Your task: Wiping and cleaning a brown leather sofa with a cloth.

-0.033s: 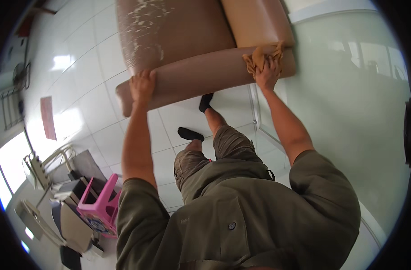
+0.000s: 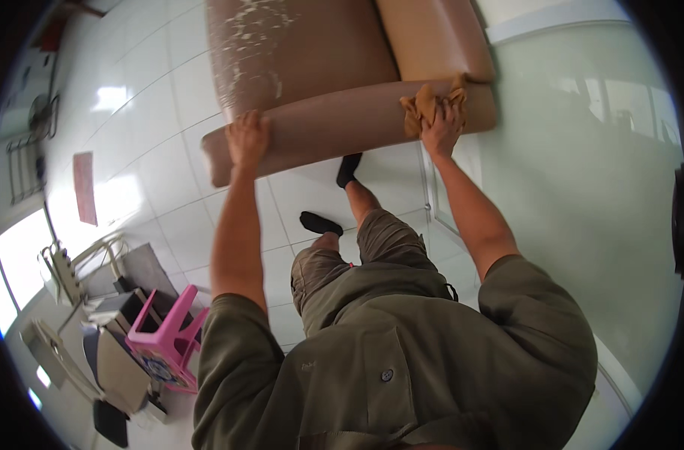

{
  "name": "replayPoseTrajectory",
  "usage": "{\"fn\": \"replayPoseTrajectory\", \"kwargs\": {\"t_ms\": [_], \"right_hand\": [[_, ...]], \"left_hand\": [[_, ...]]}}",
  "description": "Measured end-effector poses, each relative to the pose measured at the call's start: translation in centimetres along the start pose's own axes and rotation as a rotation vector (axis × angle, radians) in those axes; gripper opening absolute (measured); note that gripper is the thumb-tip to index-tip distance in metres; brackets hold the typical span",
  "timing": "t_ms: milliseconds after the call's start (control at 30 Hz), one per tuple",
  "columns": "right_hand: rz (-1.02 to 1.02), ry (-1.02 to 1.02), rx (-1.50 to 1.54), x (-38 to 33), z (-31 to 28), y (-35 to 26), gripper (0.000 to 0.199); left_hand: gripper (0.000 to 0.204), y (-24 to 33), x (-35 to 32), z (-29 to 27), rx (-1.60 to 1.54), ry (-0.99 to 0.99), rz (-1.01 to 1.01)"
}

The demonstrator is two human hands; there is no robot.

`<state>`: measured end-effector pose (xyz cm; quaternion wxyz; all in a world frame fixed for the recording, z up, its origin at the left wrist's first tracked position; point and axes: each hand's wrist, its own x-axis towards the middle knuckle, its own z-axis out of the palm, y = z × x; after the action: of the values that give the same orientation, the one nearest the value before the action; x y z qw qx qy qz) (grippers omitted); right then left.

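Item: tan cleaning cloth [image 2: 432, 103], crumpled, lying on the rounded brown armrest [image 2: 342, 124] of a leatherette sofa, towards the end nearest the pale green wall [image 2: 582, 150].

Right hand [image 2: 441, 129]: pressed on the cloth, fingers bunched into its folds and gripping it.

Left hand [image 2: 247, 139]: flat on the same armrest, well apart from the cloth, fingers spread and curled over the upper edge, holding nothing else.

Sofa: brown seat cushion [image 2: 304, 52] beyond the armrest, its surface worn with whitish flaking patches (densest near the top); a lighter tan back cushion [image 2: 432, 37] beside it.

Floor [image 2: 147, 127]: glossy white tiles, window glare at the left. The person's feet in black socks [image 2: 321, 223] stand just below the armrest.

Lower left: pink plastic stool [image 2: 166, 341] among grey clutter; a white power strip [image 2: 57, 270] near it; a red mat [image 2: 84, 187] further off.
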<state>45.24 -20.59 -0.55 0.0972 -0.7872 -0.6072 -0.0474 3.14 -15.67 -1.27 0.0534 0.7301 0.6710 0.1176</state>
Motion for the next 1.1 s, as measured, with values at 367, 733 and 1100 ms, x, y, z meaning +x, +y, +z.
{"fn": "replayPoseTrajectory", "kwargs": {"t_ms": [367,733,1100], "right_hand": [[0.086,-0.546,0.888,-7.0,-4.0,-8.2,0.039],[0.507,-0.053,0.919,3.9,-3.6,-1.9,0.046],[-0.029,-0.665,-0.108,0.2,-4.8,-14.3,0.056]], "left_hand": [[0.05,1.8,-29.5,1.1,-0.76,-0.621,-0.384],[0.043,3.3,-62.9,-1.7,-0.561,-0.453,-1.559],[0.041,13.7,-50.0,0.4,-0.73,-0.25,-1.552]]}}
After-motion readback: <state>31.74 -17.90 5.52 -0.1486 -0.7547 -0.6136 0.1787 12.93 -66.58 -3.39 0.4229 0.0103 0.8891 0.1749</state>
